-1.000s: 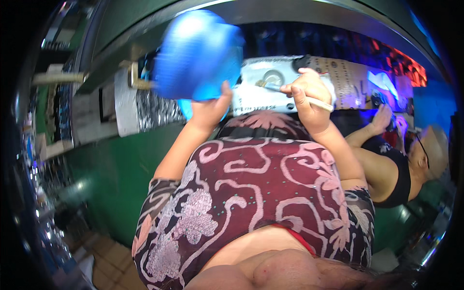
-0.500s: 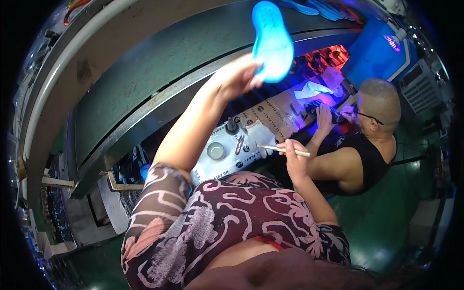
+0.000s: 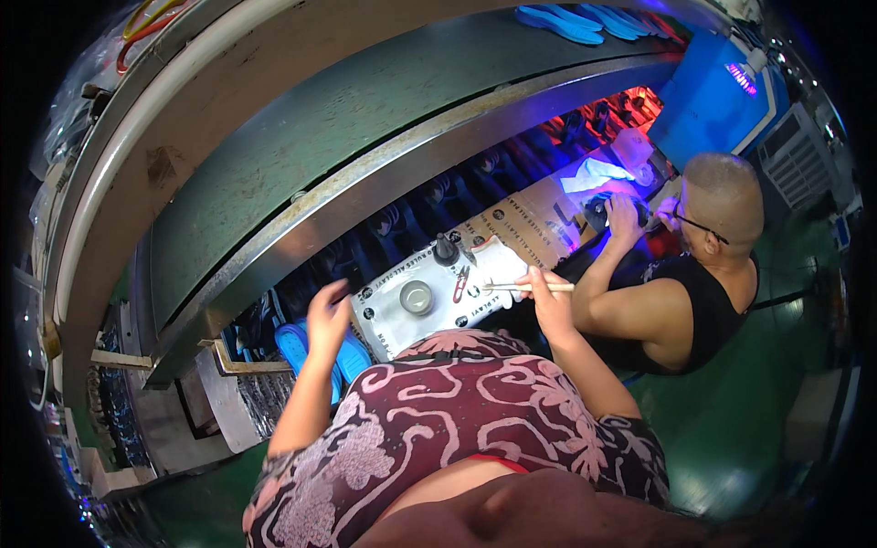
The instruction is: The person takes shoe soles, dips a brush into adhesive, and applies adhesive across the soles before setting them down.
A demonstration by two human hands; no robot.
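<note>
My right hand [image 3: 546,300] grips a thin brush [image 3: 504,287] with a pale handle, its tip pointing left over the white-covered worktop [image 3: 388,331]. My left hand [image 3: 327,320], slightly blurred, is at the left end of that worktop with loosely spread fingers and nothing visible in them. Close beside it, partly behind my forearm, are blue insoles [image 3: 292,345]. On the worktop stand a round, pale-rimmed cup [image 3: 417,297] and a dark bottle [image 3: 446,250] with a pointed top. Small red-handled snips [image 3: 460,286] lie between cup and brush.
A green conveyor belt [image 3: 301,164] with a metal edge [image 3: 365,178] runs along the far side, carrying several blue insoles [image 3: 559,25] at its far end. Dark shoes sit underneath. A co-worker [image 3: 681,292] sits at right by a purple-lit cardboard-covered surface [image 3: 525,219].
My left hand, which held a blue insole up over the belt, has come down and back to the left without it. My right hand keeps the brush almost in place.
</note>
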